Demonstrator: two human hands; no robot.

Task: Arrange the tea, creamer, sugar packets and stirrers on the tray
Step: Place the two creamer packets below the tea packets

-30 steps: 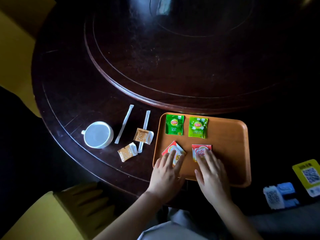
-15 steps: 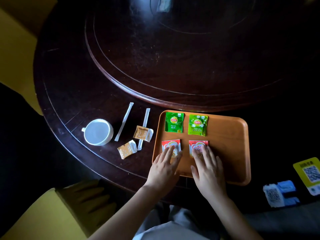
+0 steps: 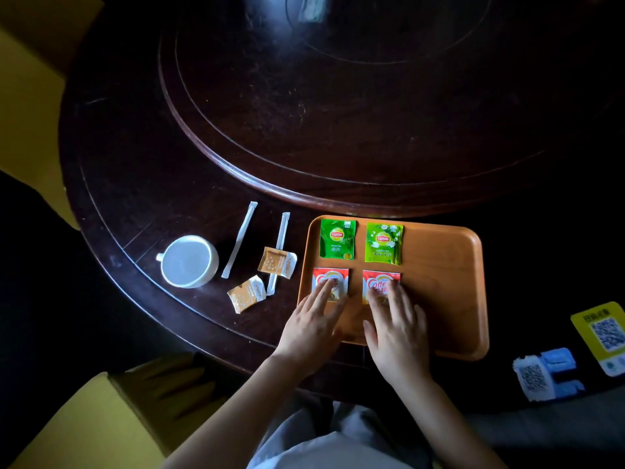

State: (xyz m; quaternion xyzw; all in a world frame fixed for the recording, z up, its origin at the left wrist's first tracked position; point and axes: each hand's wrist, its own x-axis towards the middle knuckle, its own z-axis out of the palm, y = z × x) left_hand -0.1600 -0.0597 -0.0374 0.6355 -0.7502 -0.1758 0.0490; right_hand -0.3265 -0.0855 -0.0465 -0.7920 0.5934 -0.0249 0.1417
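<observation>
An orange tray [image 3: 446, 289] lies on the dark table. Two green tea packets [image 3: 337, 239] [image 3: 384, 243] sit side by side along its far edge. Below them lie two red creamer packets [image 3: 333, 278] [image 3: 379, 281]. My left hand [image 3: 313, 328] rests flat with fingertips on the left creamer packet. My right hand [image 3: 397, 328] presses its spread fingers on the right one. Left of the tray, on the table, are two tan sugar packets [image 3: 278, 262] [image 3: 246, 293] and two white wrapped stirrers [image 3: 239, 239] [image 3: 280, 252].
A white cup [image 3: 187, 261] stands left of the stirrers. A raised round turntable [image 3: 338, 113] fills the table's middle behind the tray. QR code cards [image 3: 602, 333] [image 3: 544, 374] lie at the right. A yellow chair [image 3: 91, 421] is at lower left.
The left creamer packet, tilted a second ago, now lies square beside the right one. Both hands have slid the creamer packets slightly up under the tea packets.
</observation>
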